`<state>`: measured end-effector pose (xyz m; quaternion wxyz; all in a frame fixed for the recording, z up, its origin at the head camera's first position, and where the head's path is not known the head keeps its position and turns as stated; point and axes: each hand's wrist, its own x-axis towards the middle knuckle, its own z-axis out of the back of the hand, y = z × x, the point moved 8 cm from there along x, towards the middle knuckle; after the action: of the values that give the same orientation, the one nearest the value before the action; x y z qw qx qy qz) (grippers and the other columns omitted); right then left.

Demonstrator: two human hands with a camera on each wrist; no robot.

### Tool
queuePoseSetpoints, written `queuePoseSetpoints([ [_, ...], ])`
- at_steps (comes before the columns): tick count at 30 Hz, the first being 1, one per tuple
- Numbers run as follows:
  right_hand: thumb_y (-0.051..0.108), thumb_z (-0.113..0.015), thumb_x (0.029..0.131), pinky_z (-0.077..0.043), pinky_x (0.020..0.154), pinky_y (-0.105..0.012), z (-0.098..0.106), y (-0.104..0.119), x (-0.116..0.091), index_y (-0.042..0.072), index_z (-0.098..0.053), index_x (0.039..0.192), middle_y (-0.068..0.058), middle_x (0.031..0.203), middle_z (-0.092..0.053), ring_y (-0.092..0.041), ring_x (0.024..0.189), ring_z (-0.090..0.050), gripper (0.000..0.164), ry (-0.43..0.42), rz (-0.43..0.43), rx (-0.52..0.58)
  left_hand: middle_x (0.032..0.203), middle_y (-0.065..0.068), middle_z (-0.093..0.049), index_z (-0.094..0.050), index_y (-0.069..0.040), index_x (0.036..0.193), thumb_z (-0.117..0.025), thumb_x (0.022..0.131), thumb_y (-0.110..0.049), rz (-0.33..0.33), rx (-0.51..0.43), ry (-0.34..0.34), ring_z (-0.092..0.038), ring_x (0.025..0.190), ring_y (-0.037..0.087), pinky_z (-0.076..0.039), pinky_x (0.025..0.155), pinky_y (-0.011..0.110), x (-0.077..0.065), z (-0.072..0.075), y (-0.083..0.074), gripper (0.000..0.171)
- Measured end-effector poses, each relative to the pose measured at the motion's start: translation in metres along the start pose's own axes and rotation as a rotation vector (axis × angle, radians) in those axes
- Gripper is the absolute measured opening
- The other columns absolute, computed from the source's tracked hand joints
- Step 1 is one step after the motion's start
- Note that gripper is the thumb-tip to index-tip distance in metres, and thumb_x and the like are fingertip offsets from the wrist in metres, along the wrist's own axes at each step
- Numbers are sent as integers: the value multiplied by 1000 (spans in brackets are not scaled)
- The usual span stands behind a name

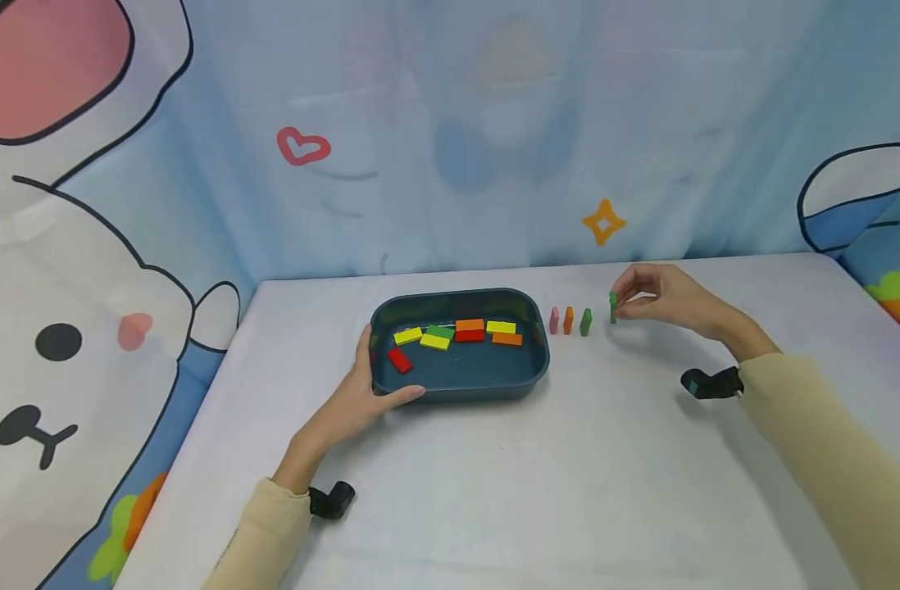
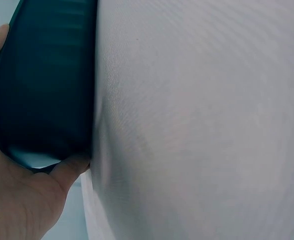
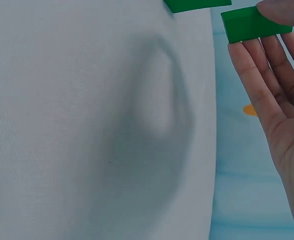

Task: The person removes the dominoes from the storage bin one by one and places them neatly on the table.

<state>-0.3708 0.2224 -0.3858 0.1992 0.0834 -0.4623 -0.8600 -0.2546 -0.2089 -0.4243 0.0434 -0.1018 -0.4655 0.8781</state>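
Observation:
My right hand [image 1: 671,301] pinches a green domino block [image 1: 613,310] upright between thumb and fingertips, low over the table at the right end of a short row. That row is a pink block [image 1: 554,319], an orange block [image 1: 568,319] and a green block [image 1: 586,321], each standing on end. In the right wrist view, the pinched block's broad side shows. My left hand [image 1: 354,401] grips the left end of a dark teal tray [image 1: 465,389], its thumb along the near side. Several yellow, red, orange and green blocks lie flat inside the tray.
A white cloth covers the table [image 1: 538,492]. Behind it hangs a light blue printed curtain [image 1: 420,205], meeting the table's far edge just past my right hand. A black wrist camera [image 1: 711,383] juts from the right sleeve, another camera [image 1: 332,500] from the left.

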Motion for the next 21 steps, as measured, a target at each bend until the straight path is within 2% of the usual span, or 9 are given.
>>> queuePoseSetpoints([
  [10, 7, -79, 94, -53, 83, -19, -11, -14, 5, -3, -64, 115, -12, 112, -66, -9, 99, -63, 28, 45, 8, -52, 176, 2, 1, 15, -25, 167, -80, 87, -57, 10, -3, -18, -15, 159, 31, -25, 121, 66, 2, 1, 0, 128],
  [15, 7, -78, 94, -51, 82, -18, -12, -22, 5, -2, -65, 114, -10, 110, -67, -7, 98, -64, 25, 44, -19, -76, 176, 2, 1, 15, -26, 167, -80, 86, -60, 4, 4, -4, -15, 159, 31, -24, 122, 65, 6, -2, -2, 130],
  [21, 9, -78, 95, -50, 82, -17, -22, -23, 13, -2, -65, 113, -9, 108, -68, -6, 97, -64, 25, 68, 7, -77, 176, 0, 1, 15, -26, 167, -81, 85, -60, 18, 6, -18, -16, 160, 30, -23, 122, 63, 3, 2, 3, 130],
])
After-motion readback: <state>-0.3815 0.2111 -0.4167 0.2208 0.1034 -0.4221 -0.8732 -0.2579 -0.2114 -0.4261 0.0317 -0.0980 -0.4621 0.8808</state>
